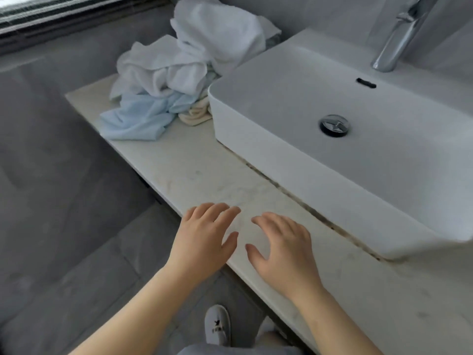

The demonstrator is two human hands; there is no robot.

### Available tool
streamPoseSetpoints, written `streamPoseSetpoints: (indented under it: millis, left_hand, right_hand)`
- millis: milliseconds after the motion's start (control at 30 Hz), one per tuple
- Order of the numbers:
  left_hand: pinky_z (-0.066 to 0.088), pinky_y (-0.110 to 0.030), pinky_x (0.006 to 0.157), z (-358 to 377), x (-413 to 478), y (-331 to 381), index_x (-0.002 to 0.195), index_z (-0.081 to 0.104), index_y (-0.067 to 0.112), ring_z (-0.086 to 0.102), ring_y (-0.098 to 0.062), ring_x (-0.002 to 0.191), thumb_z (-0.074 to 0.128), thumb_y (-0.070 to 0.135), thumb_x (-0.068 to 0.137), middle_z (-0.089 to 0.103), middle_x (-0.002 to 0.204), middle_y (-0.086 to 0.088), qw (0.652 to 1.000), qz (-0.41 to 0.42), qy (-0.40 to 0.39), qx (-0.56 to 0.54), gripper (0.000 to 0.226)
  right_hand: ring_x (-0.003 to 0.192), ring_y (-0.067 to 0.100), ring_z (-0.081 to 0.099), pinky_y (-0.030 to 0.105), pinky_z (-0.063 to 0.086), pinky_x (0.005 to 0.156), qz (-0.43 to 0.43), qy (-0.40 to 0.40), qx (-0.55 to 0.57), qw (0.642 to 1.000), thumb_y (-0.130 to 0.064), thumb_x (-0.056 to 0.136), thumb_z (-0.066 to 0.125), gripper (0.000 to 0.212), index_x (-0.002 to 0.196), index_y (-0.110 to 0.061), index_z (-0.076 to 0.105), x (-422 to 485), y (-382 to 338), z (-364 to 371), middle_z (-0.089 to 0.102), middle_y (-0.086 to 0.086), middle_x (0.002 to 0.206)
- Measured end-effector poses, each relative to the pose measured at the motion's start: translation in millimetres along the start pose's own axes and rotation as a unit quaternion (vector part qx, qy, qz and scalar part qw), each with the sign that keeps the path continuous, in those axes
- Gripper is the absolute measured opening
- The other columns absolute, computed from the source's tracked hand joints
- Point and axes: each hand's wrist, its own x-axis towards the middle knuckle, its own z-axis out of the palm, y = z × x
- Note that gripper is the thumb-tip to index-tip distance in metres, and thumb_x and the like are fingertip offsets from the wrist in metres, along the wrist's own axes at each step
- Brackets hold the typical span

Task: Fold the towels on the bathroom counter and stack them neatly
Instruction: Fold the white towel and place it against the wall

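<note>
On marble counter — unfolded towels, white basin; grey floor

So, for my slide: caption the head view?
Both hands open over the counter; unfolded towels heaped beside the sink.

Two bare hands, left hand and right hand, fingers spread above the pale marble table, holding nothing, crumpled white towels, light blue towel and small cream cloth heaped beside the white rectangular basin, chrome tap behind
</note>
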Motion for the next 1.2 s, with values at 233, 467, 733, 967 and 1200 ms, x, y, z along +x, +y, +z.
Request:
streamPoseSetpoints:
  millis: [233,467,733,967,1200]
  left_hand:
    - [0.050,-0.037,0.078,-1,23,-28,0.106,0.069,0.017,0.066,-0.024,0.089,0.082,0.024,0.065,0.069,0.100,0.003,0.999,-0.043,0.022,0.016,0.044]
    - [0.051,-0.040,0.077,-4,37,-68,0.106,0.069,0.017,0.067,-0.025,0.090,0.082,0.023,0.065,0.070,0.100,0.003,0.994,-0.105,0.021,0.019,0.043]
    - [0.051,-0.041,0.077,-12,86,-157,0.107,0.069,0.016,0.067,-0.027,0.092,0.082,0.021,0.067,0.070,0.102,0.000,0.993,-0.120,0.015,0.010,0.042]
    - [0.039,-0.038,0.094,-29,136,-249,0.123,0.060,0.019,0.055,-0.025,0.114,0.065,0.027,0.083,0.061,0.121,0.002,0.995,-0.096,0.000,-0.019,0.040]
    - [0.036,-0.036,0.095,-35,198,-296,0.127,0.056,0.021,0.050,-0.025,0.119,0.060,0.029,0.087,0.058,0.127,0.001,0.998,-0.040,0.015,-0.039,0.042]
  right_hand:
    - [0.136,0.008,0.024,0.029,0.012,0.111,-0.054,-0.044,-0.009,0.998,-0.050,0.089,0.045,0.051,0.137,-0.034,0.038,49,-9,4,0.034,-0.013,0.145]
    - [0.135,0.008,0.026,0.028,0.015,0.111,-0.090,-0.064,-0.002,0.994,-0.048,0.090,0.047,0.050,0.137,-0.033,0.039,102,-31,14,0.035,-0.013,0.145]
    - [0.136,0.009,0.025,0.028,0.019,0.111,-0.076,-0.049,0.007,0.996,-0.046,0.090,0.048,0.050,0.137,-0.032,0.039,189,-79,40,0.035,-0.011,0.146]
    - [0.134,0.011,0.029,0.028,0.022,0.108,-0.027,-0.017,0.019,0.999,-0.042,0.089,0.052,0.050,0.136,-0.028,0.042,265,-136,58,0.038,-0.009,0.144]
    - [0.126,0.019,0.043,0.036,0.034,0.103,0.015,0.060,0.035,0.997,-0.032,0.085,0.060,0.045,0.128,-0.019,0.053,317,-161,53,0.050,-0.002,0.132]
